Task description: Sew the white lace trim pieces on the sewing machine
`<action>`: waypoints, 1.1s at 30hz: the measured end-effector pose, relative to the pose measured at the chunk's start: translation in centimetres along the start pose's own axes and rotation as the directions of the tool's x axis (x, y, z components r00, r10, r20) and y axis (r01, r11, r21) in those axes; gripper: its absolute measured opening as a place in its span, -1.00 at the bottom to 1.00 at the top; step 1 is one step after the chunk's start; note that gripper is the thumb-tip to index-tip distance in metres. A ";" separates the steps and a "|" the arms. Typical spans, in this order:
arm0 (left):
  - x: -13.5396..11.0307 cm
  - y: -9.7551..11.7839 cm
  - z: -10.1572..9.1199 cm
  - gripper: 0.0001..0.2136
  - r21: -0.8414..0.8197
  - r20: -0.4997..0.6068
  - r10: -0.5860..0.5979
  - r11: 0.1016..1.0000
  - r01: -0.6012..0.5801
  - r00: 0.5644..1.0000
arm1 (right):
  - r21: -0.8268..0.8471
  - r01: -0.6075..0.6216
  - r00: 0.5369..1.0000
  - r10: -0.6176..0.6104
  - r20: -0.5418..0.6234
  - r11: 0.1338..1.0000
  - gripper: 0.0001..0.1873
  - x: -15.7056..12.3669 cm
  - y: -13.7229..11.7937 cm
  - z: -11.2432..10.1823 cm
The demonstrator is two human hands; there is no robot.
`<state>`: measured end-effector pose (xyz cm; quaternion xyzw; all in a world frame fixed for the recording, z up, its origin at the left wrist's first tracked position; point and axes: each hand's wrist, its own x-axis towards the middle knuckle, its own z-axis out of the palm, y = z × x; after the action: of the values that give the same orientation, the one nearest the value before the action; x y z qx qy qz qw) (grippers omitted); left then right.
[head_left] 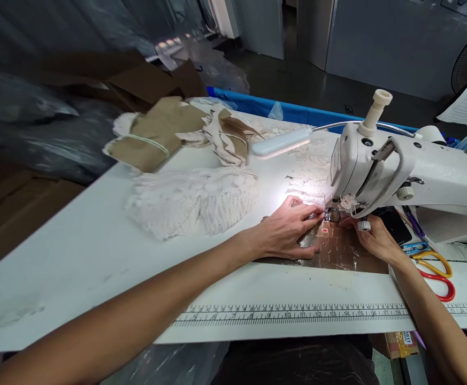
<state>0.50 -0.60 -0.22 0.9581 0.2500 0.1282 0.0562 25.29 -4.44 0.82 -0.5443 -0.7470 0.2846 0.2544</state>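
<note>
My left hand (287,230) lies flat on the metal needle plate (337,251) of a white sewing machine (397,171), fingers stretched toward the presser foot (330,215). My right hand (372,238) rests under the machine head just right of the needle, fingers curled with a white thimble on one finger; what it pinches is hidden. A small bit of white lace (347,202) sits at the needle.
A heap of white lace pieces (193,200) lies left of the hands, brown card bundles (157,133) behind it. A lamp (281,143) shines on the table. Red and yellow scissors (436,270) lie at right. A printed ruler (297,314) runs along the table's front edge.
</note>
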 end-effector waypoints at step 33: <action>8.2 -9.9 -0.1 -0.59 -0.002 0.001 -0.292 0.956 0.292 0.956 | -0.308 0.306 0.893 -0.384 -0.236 0.901 -0.69 -5.0 1.2 3.5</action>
<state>2.81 12.04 -0.04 0.9106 0.3887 0.1185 0.0753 25.08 -9.44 -2.87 -0.4665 -0.8175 0.0499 0.3339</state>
